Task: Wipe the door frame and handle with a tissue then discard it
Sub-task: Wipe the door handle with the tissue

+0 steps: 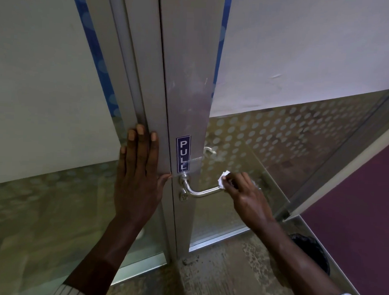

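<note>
An aluminium door frame (187, 84) runs down the middle of the head view, with a blue PULL sticker (182, 153) on it. Below the sticker a steel lever handle (198, 192) sticks out to the right. My right hand (247, 194) is closed around the outer end of the handle with a crumpled white tissue (223, 180) pressed against it; part of the tissue is hidden under my fingers. My left hand (139, 174) lies flat, fingers spread, on the fixed frame post left of the door edge, holding nothing.
Frosted glass with a dotted pattern (278, 137) fills the door to the right and the fixed panel (30, 207) to the left. A dark bin with a black liner (311, 252) stands on the floor at lower right, beside a purple carpet (364, 221).
</note>
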`<state>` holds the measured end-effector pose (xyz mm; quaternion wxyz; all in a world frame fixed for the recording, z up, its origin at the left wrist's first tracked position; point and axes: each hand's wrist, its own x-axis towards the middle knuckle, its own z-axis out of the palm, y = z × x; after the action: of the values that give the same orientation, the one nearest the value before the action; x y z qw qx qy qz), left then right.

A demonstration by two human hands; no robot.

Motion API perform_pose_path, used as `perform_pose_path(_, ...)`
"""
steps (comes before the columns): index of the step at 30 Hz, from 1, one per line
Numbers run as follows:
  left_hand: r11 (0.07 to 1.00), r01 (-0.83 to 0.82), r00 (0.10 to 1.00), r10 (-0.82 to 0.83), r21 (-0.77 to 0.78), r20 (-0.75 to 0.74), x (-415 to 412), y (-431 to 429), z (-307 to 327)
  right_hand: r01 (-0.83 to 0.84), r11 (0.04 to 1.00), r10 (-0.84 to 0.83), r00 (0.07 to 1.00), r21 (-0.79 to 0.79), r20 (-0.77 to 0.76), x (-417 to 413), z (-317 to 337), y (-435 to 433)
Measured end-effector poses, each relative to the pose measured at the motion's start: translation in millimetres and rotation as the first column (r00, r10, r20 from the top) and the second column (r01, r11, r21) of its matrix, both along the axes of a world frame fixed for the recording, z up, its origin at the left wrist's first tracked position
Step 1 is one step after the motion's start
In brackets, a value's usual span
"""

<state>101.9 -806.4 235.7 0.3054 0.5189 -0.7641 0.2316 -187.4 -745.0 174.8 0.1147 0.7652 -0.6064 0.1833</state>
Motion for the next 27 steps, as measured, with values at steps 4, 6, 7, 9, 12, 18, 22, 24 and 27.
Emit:
perform_pose_path(4, 1.0, -0.005, 1.0, 0.005, 0.001, 0.007, 1, 1, 1, -0.052, 0.998, 0.051, 0.998, 0.02, 0.035, -8, -3, -6)
perform_pose_path(6, 1.0, -0.009, 1.0, 0.009, -0.003, 0.006, 0, 0, 1, -0.068, 0.998, 0.068, 0.995, 0.001, 0.069, -8, -6, -6)
perform_pose_path(7, 1.0, -0.011, 1.0, 0.011, -0.008, 0.005, -1, 0, 2, -0.073, 0.997, 0.073, 0.994, -0.008, 0.077, -5, -7, -6)
perform_pose_path(9, 1.0, -0.009, 1.0, 0.009, -0.012, 0.002, -2, 1, 2, -0.092, 0.996, 0.093, 0.992, -0.01, 0.081, 4, -8, -4)
perform_pose_path(12, 1.0, -0.01, 1.0, 0.01, -0.008, -0.01, -4, 2, 1, -0.13, 0.991, 0.131, 0.989, -0.023, 0.064, 31, -9, -2)
perform_pose_path(18, 1.0, -0.003, 0.999, 0.003, 0.005, -0.039, -5, 3, 2, -0.119, 0.993, 0.117, 0.988, 0.007, 0.104, 77, -17, -8)
perform_pose_path(22, 1.0, -0.003, 0.999, 0.003, 0.011, -0.038, -5, 3, 3, -0.143, 0.99, 0.143, 0.986, -0.001, 0.087, 74, -13, -5)
perform_pose_path(24, 1.0, -0.006, 0.999, 0.006, 0.01, -0.036, -3, 2, 2, -0.132, 0.991, 0.133, 0.99, -0.013, 0.046, 67, -17, 0)
perform_pose_path(27, 1.0, -0.005, 1.0, 0.005, 0.007, -0.024, -2, 2, 2, -0.056, 0.998, 0.058, 0.997, -0.041, 0.054, 44, -23, 6)
